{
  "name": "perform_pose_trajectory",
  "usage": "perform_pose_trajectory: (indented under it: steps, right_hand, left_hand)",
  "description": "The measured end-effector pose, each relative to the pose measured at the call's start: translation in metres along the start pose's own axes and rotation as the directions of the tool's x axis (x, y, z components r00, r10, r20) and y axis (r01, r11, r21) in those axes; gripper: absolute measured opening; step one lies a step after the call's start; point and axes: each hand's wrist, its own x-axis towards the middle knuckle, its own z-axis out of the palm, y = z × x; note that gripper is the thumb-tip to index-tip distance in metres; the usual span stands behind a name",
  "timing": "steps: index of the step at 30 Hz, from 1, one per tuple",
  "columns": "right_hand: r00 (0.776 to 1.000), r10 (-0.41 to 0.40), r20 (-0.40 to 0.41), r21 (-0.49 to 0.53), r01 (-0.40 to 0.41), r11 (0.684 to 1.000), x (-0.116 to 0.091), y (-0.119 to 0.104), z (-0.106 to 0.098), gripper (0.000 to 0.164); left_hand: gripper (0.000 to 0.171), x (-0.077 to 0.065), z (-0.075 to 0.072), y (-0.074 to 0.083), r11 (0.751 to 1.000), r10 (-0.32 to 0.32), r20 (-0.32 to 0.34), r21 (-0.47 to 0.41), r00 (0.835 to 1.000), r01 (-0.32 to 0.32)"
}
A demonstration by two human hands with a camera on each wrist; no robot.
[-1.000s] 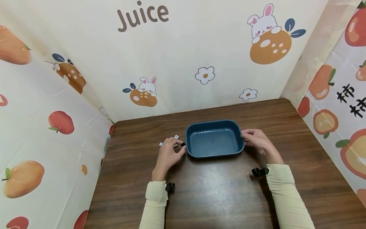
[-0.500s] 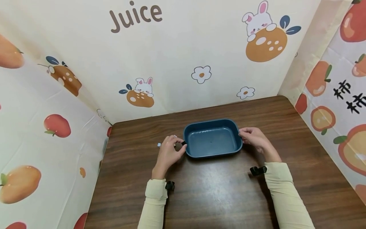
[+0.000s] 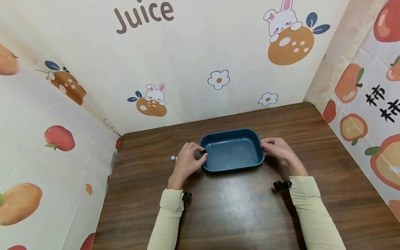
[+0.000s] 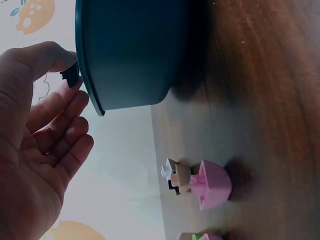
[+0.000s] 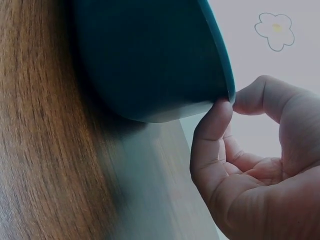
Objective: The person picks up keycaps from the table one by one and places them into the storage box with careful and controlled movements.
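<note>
Pale walls (image 3: 187, 52) printed with rabbits, flowers and fruit are set around a brown table (image 3: 237, 211), on which a blue tray (image 3: 231, 158) is placed toward the back edge. Its right end is gripped at the rim by the right hand (image 3: 279, 151), the lip being pinched between thumb and finger. At the opposite end, a small black piece (image 4: 71, 75) is pinched between thumb and fingertip by the left hand (image 3: 186, 161), whose other fingers are loosely bent and kept off it. The piece is held above the table at the left rim; whether the rim is touched by it cannot be told. In the left wrist view, a beige piece (image 4: 182, 175) with white and black parts and a pink piece (image 4: 216, 185) are seen close together on the table, apart from the tray; whether they are joined is not made clear. The step in hand is judged to be the placing of the black piece into the tray while the far end is steadied. For the next move, a short shift inward past the rim would be called for, then a loosening of the left pinch low over the tray's floor, with the right grip kept firm so that no sliding is caused.
</note>
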Motion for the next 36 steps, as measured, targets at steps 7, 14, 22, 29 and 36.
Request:
perform_pose_trajectory:
  steps: [7,14,22,29,36]
  right_hand:
    - [1.000,-0.005,-0.001,0.010,0.005,1.000,-0.004,0.001,-0.001,0.047]
    - [1.000,-0.010,-0.006,-0.001,0.010,1.000,-0.002,0.003,-0.002,0.047]
    - [1.000,-0.012,-0.016,-0.007,0.012,1.000,-0.002,0.004,-0.003,0.046]
    - [1.000,-0.002,-0.025,0.011,0.002,1.000,-0.002,0.000,0.001,0.044]
    - [1.000,0.003,-0.026,0.025,-0.002,1.000,-0.002,0.000,0.002,0.044]
  left_hand:
    - [0.021,0.010,0.004,0.006,0.999,0.052,0.018,0.015,0.998,-0.052]
    - [0.023,0.020,0.008,0.013,0.996,0.085,0.025,0.017,0.996,-0.085]
    - [0.023,0.027,0.016,0.019,0.992,0.115,0.053,0.044,0.992,-0.117]
    - [0.022,0.031,0.022,0.024,0.990,0.131,0.078,0.042,0.988,-0.135]
    - [0.020,0.031,0.029,0.023,0.990,0.135,0.062,0.039,0.989,-0.138]
